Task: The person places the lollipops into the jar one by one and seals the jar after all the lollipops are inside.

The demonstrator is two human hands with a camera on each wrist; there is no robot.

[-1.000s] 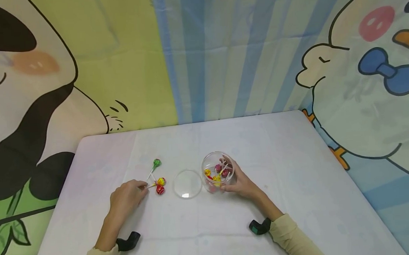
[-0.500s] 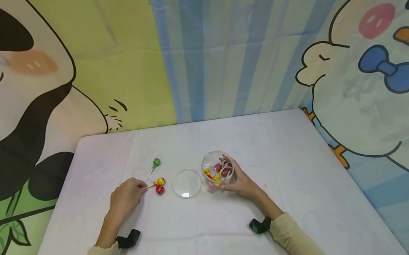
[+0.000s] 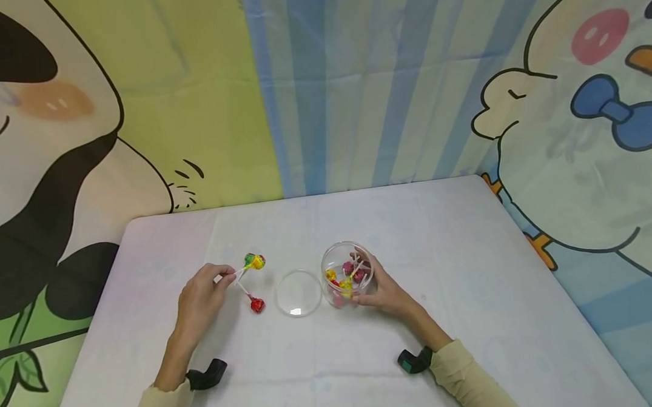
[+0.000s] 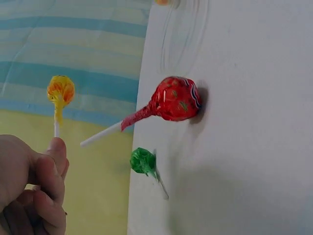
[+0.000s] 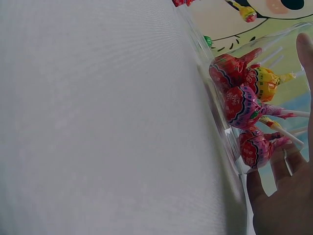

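Between thumb and fingers, my left hand (image 3: 201,296) pinches the white stick of a yellow lollipop (image 4: 60,92), its wrapped head raised off the table. In the head view that head overlaps a green lollipop (image 4: 143,161) lying on the table. Nearer to me lies a red lollipop (image 4: 175,99), its stick pointing toward the left hand. My right hand (image 3: 387,292) is curled round the side of a clear round jar (image 3: 347,246), which stands upright and uncovered. Inside it are several lollipops (image 5: 243,106), red, pink and yellow, sticks pointing up.
A clear round lid (image 3: 298,294) lies flat on the table just left of the jar. The white-covered table (image 3: 333,373) meets a cartoon-printed cloth (image 3: 354,87) at its back edge. Each wrist wears a black camera mount (image 3: 206,375).
My left hand has lifted the yellow lollipop from beside the red one, moving it up and away from me. The red lollipop has turned slightly. My right hand stays on the jar.
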